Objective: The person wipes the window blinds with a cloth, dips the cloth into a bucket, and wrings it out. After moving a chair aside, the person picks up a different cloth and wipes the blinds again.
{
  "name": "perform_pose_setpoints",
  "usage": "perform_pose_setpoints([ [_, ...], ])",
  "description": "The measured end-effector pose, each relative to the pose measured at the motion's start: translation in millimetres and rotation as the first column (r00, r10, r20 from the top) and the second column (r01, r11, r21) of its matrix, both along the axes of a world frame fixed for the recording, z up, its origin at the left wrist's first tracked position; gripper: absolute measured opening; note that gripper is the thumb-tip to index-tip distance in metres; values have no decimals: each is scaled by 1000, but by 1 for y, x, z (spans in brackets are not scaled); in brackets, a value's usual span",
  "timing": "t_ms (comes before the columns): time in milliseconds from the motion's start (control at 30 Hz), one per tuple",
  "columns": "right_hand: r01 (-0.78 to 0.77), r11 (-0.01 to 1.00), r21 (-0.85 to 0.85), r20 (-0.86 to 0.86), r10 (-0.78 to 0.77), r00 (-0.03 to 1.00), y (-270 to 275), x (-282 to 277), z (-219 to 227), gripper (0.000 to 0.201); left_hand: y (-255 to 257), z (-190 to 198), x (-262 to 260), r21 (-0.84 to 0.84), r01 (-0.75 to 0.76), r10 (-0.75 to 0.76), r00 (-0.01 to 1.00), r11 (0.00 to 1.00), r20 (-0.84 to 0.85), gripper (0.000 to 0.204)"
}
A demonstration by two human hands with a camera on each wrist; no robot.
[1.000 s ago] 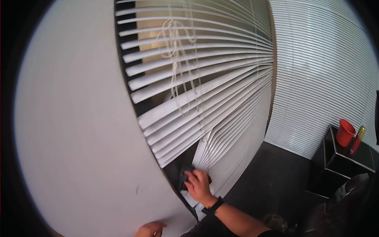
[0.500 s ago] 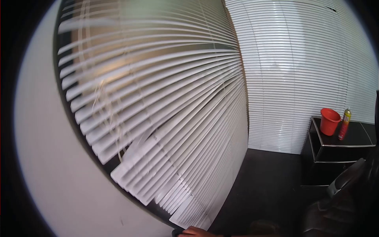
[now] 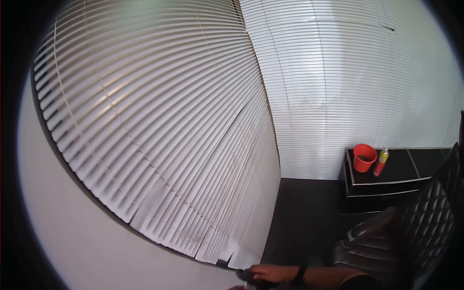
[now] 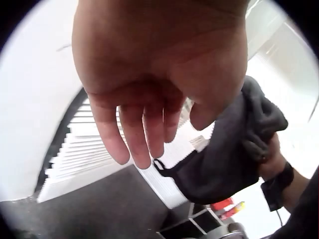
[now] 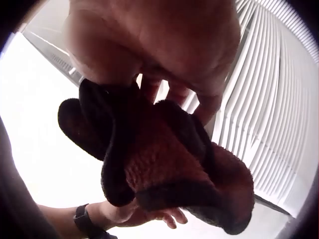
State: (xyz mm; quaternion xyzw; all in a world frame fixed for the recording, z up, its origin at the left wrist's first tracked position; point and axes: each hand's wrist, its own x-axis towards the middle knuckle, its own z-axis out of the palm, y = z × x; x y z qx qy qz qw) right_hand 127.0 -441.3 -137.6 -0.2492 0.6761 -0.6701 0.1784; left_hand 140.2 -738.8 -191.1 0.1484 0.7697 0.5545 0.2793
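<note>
A wide white slatted blind [image 3: 159, 121] fills the left of the head view, its slats lying flat. At its lower corner my right hand [image 3: 270, 273] grips a dark cloth [image 3: 244, 276]. The right wrist view shows that hand [image 5: 169, 94] with fingers curled into the bunched cloth [image 5: 159, 154], close beside the slats [image 5: 269, 114]. My left hand [image 4: 149, 134] hangs just next to it, holding nothing, its fingers relaxed. Beside it, the cloth [image 4: 234, 149] shows in the other hand's grip. In the head view the left hand is almost wholly below the frame.
A second blind [image 3: 338, 87] covers the far wall. To the right, a black cabinet [image 3: 386, 181] carries a red bucket [image 3: 364, 157] and a spray can [image 3: 381, 162]. A black quilted chair [image 3: 420, 227] stands close on the right. The floor [image 3: 299, 212] is dark.
The view has swung right and up. The right hand with the cloth has left the parted slats and now sits at the frame's bottom. The blind's slats have closed flat.
</note>
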Motion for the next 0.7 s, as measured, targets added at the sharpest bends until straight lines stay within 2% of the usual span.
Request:
perform_pose_setpoints([
  [33,14,998,55,56,-17,998,13,5,43,40,20,43,-1,1,-9,9,998,1000,67,27],
  [100,129,988,89,181,-144,973,27,19,86,41,60,117,2,202,-27,11,997,979,81,29],
  [133,246,969,-31,170,-238,956,31,30,118,45,68,127,0,246,44,-58,997,968,51,40],
  [167,302,952,-49,210,-286,935,34,33,125,47,77,144,-4,287,117,-127,992,951,15,62],
  [233,356,928,-112,166,-336,927,37,42,149,49,96,189,-10,258,306,-305,951,916,-47,87],
  [267,360,927,-105,173,-340,924,37,47,163,49,106,198,-11,304,308,-289,951,902,-107,90],
  [333,412,911,-33,-18,-413,911,33,59,186,50,123,210,-11,361,274,-227,959,891,-168,92],
  [367,418,908,-24,-8,-418,908,31,66,194,50,125,218,-8,368,274,-232,960,888,-156,92],
  [433,411,908,84,-218,-386,896,30,77,214,50,129,231,-4,303,283,-186,932,910,-311,84],
  [467,381,908,175,-149,-358,922,33,86,222,50,130,232,-1,338,283,-185,938,897,-294,80],
  [600,351,920,175,-210,-314,926,48,109,239,53,130,241,17,325,307,-226,938,894,-265,80],
  [667,274,933,233,-51,-270,962,52,126,262,53,130,248,23,167,336,-280,916,927,-287,78],
  [700,283,931,230,-51,-279,959,53,133,269,53,131,253,26,164,345,-289,913,924,-288,78],
])
